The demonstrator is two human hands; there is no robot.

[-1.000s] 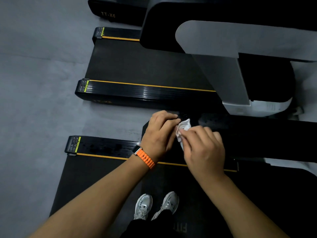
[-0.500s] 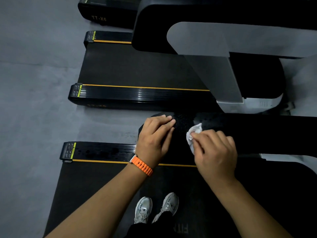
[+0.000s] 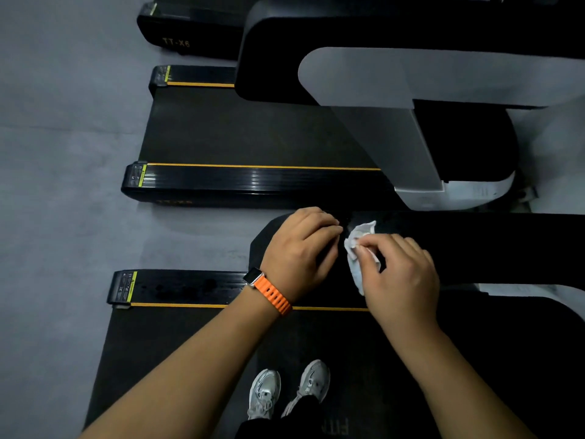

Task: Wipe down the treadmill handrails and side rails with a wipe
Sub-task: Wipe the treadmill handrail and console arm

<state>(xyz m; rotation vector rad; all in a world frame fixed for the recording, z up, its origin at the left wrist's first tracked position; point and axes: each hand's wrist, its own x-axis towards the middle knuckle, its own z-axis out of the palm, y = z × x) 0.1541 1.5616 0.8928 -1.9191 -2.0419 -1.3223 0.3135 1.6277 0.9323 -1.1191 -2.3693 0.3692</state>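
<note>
On handrail (image 3: 474, 245): right hand (image 3: 402, 274) pinches crumpled wipe (image 3: 361, 236); left hand (image 3: 300, 245) rests alongside, grip loose, empty.

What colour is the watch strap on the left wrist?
Orange, with a ridged watch strap; it shows in the head view.

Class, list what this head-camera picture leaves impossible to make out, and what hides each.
Head view:
Wipe: lower part hidden under right hand.
Left hand: grip on handrail hidden by its own back.
Handrail: far end cut off by right edge; surface too dark.
Belt lettering: dark, blurred.
</note>
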